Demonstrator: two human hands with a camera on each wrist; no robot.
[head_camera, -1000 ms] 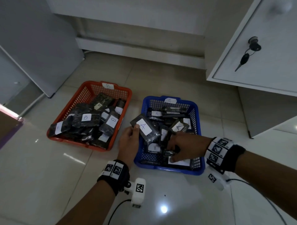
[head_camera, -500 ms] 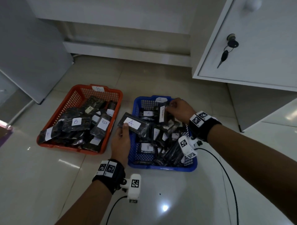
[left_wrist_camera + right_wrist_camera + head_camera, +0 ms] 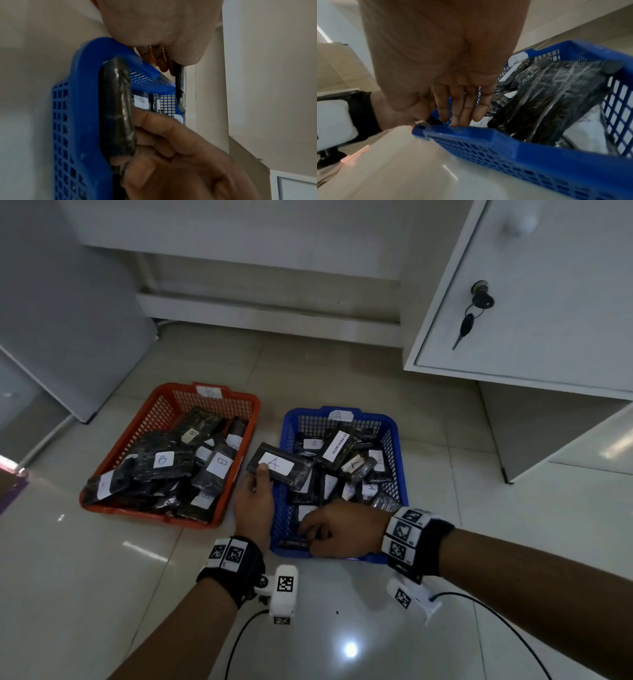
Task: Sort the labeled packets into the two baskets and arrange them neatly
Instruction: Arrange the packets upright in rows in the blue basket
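Just beyond the left hand (image 3: 254, 501), its thumb and fingers pinch an A-labelled packet (image 3: 281, 465) over the blue basket (image 3: 399, 436) rim, while the right hand (image 3: 337, 529) reaches inside, fingers nearly straight, touching packets.

The head view looks down from above; both wrist views sit close, sharing the blue basket (image 3: 342, 414) (image 3: 82, 121) (image 3: 513, 142).

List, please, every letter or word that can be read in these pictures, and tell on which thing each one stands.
"A": white label on the packet that the left hand holds.
"IN PROGRESS": white strip on a packet in the blue basket.
"A": label on another packet there.
"B": labels on two packets in the red basket.
Tags on both basket rims and the other labels: too blurred to read.
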